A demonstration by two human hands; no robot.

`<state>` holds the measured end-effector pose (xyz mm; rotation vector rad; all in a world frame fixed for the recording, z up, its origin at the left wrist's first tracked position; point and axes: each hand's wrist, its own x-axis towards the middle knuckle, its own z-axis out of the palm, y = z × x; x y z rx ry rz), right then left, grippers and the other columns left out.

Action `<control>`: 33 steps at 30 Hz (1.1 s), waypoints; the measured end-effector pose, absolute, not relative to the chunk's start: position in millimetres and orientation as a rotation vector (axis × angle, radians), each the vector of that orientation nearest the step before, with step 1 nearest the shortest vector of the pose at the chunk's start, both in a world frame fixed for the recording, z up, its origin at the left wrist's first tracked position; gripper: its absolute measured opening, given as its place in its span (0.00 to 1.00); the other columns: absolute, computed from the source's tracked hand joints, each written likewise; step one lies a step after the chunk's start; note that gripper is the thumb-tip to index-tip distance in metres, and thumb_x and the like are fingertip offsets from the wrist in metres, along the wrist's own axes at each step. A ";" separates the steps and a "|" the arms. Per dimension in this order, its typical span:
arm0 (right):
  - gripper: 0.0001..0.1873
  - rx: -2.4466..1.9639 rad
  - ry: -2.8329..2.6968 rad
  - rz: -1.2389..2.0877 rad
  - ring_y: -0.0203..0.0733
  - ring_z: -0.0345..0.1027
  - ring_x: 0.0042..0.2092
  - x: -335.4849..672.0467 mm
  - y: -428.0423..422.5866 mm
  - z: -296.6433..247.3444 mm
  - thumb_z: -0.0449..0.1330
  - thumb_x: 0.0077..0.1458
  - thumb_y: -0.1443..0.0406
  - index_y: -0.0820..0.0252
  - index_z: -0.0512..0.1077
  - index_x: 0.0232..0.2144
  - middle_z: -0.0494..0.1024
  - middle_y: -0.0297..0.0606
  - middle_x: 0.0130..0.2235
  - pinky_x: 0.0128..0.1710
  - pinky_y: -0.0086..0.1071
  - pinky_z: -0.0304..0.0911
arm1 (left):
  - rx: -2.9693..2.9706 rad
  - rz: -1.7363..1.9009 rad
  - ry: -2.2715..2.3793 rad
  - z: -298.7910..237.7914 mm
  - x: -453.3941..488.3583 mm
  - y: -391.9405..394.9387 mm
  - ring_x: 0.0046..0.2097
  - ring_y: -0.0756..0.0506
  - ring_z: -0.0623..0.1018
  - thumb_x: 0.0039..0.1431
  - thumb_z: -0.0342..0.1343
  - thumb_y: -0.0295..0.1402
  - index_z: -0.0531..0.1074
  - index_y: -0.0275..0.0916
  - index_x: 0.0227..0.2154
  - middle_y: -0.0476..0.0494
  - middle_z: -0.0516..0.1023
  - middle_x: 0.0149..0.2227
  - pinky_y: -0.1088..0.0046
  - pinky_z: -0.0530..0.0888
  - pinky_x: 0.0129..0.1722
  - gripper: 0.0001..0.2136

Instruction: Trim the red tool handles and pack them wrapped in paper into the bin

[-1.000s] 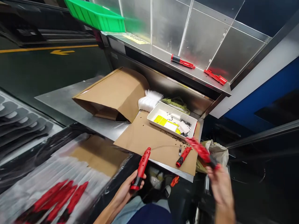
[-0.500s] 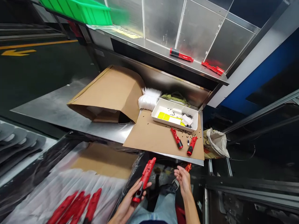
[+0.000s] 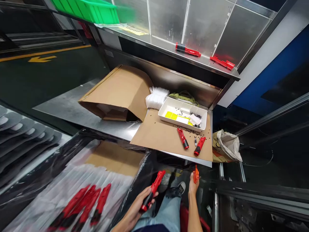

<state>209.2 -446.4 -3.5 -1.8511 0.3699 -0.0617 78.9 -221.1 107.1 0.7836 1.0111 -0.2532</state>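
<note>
My left hand [image 3: 141, 204] is closed around the black end of a red tool handle [image 3: 154, 189], held low in front of my lap. Just below the bench's front edge, my right hand [image 3: 193, 187] pinches a small orange-red part [image 3: 196, 174]. On the brown cardboard sheet [image 3: 159, 137] lie two more red handles [image 3: 182, 138] [image 3: 200, 145] with a small metal piece [image 3: 195, 141] between them. A white tray [image 3: 180, 109] of small black parts and yellow labels sits behind them.
A folded brown paper bag [image 3: 118, 93] lies left on the steel bench [image 3: 72, 108]. White plastic pieces [image 3: 155, 98] sit beside the tray. Two red parts [image 3: 187, 50] [image 3: 222, 62] rest on the upper shelf, a green bin [image 3: 89, 9] at its left. Several red handles [image 3: 84, 206] lie on plastic sheeting lower left.
My right hand laid its red handle on the cardboard, dropped below the bench edge and took up a small orange-red part. The left hand kept its handle, lower now.
</note>
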 end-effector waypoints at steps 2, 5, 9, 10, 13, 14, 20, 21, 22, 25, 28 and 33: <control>0.31 -1.896 0.373 -0.072 0.52 0.73 0.53 173.4 -469.1 9.4 0.59 0.58 0.42 0.62 0.75 0.49 0.80 0.45 0.49 0.53 0.44 0.67 | 0.810 -0.288 1.036 103.6 86.4 -224.5 0.25 0.50 0.79 0.67 0.52 0.32 0.70 0.35 0.51 0.41 0.82 0.30 0.82 0.73 0.22 0.12; 0.38 -1.954 0.360 -0.102 0.56 0.69 0.58 123.0 -518.2 46.3 0.62 0.51 0.39 0.61 0.74 0.52 0.78 0.48 0.54 0.55 0.44 0.66 | 0.841 -0.337 1.053 92.1 97.9 -232.0 0.27 0.48 0.81 0.69 0.50 0.31 0.68 0.33 0.54 0.41 0.81 0.29 0.79 0.76 0.26 0.14; 0.37 -2.128 0.265 -0.244 0.54 0.78 0.45 93.4 -576.9 121.4 0.56 0.59 0.43 0.62 0.66 0.60 0.79 0.52 0.53 0.42 0.43 0.73 | 0.904 -0.417 1.008 70.6 108.7 -243.0 0.23 0.49 0.78 0.68 0.52 0.41 0.67 0.29 0.58 0.40 0.80 0.27 0.80 0.71 0.21 0.22; 0.37 -2.191 0.247 -0.248 0.53 0.78 0.45 91.3 -583.4 140.0 0.55 0.61 0.45 0.61 0.63 0.63 0.79 0.50 0.52 0.41 0.41 0.73 | 0.926 -0.440 0.988 66.2 110.5 -245.1 0.22 0.49 0.77 0.69 0.50 0.44 0.67 0.28 0.59 0.40 0.80 0.26 0.79 0.70 0.20 0.25; 0.32 -2.430 0.018 0.070 0.51 0.79 0.45 85.1 -577.2 180.8 0.51 0.65 0.51 0.54 0.58 0.67 0.81 0.43 0.50 0.41 0.37 0.72 | 1.006 -0.494 0.904 58.7 113.7 -249.5 0.21 0.48 0.76 0.70 0.41 0.50 0.63 0.31 0.65 0.41 0.80 0.26 0.77 0.69 0.20 0.31; 0.30 -2.515 -0.101 0.289 0.51 0.80 0.42 81.7 -568.4 188.2 0.50 0.66 0.53 0.54 0.58 0.67 0.83 0.42 0.46 0.39 0.36 0.72 | 1.037 -0.501 0.873 57.8 113.9 -250.2 0.21 0.48 0.76 0.70 0.39 0.51 0.62 0.32 0.66 0.42 0.79 0.26 0.76 0.69 0.20 0.32; 0.27 -2.953 -0.531 0.969 0.56 0.78 0.42 67.6 -500.5 206.6 0.51 0.65 0.64 0.57 0.61 0.65 0.82 0.46 0.41 0.41 0.39 0.68 | 1.161 -0.499 0.709 57.9 108.0 -243.5 0.21 0.47 0.76 0.69 0.38 0.54 0.65 0.33 0.64 0.43 0.79 0.27 0.74 0.69 0.20 0.33; 0.26 -2.997 -0.563 0.958 0.56 0.78 0.43 70.2 -491.5 211.7 0.51 0.66 0.64 0.58 0.60 0.65 0.82 0.47 0.41 0.42 0.40 0.67 | 1.164 -0.501 0.689 58.3 106.4 -240.7 0.21 0.48 0.77 0.69 0.38 0.54 0.66 0.33 0.63 0.42 0.80 0.27 0.75 0.69 0.20 0.34; 0.26 -3.017 -0.597 0.962 0.55 0.77 0.43 74.6 -483.7 217.7 0.50 0.66 0.65 0.59 0.60 0.65 0.81 0.47 0.41 0.43 0.40 0.66 | 1.162 -0.506 0.669 59.0 104.7 -237.6 0.21 0.48 0.77 0.69 0.38 0.55 0.67 0.32 0.62 0.42 0.80 0.28 0.75 0.69 0.20 0.34; 0.24 -3.032 -0.693 0.983 0.54 0.77 0.43 94.7 -466.2 236.5 0.47 0.68 0.66 0.61 0.60 0.65 0.81 0.48 0.41 0.43 0.38 0.65 | 1.134 -0.536 0.609 63.2 99.1 -227.7 0.22 0.48 0.76 0.68 0.40 0.56 0.66 0.31 0.63 0.37 0.83 0.31 0.75 0.68 0.19 0.36; 0.23 -3.073 -0.751 1.012 0.54 0.78 0.42 116.2 -455.9 248.8 0.44 0.70 0.65 0.66 0.61 0.63 0.81 0.50 0.39 0.39 0.37 0.64 | 1.097 -0.565 0.542 70.2 92.5 -218.6 0.21 0.50 0.75 0.64 0.49 0.55 0.64 0.32 0.64 0.35 0.84 0.35 0.77 0.66 0.19 0.35; 0.23 -3.050 -0.869 1.066 0.57 0.78 0.43 133.5 -447.5 257.2 0.46 0.68 0.66 0.68 0.60 0.62 0.81 0.53 0.41 0.39 0.38 0.64 | 1.049 -0.607 0.455 81.6 82.3 -208.6 0.20 0.51 0.71 0.58 0.59 0.53 0.66 0.36 0.64 0.35 0.84 0.37 0.77 0.63 0.19 0.36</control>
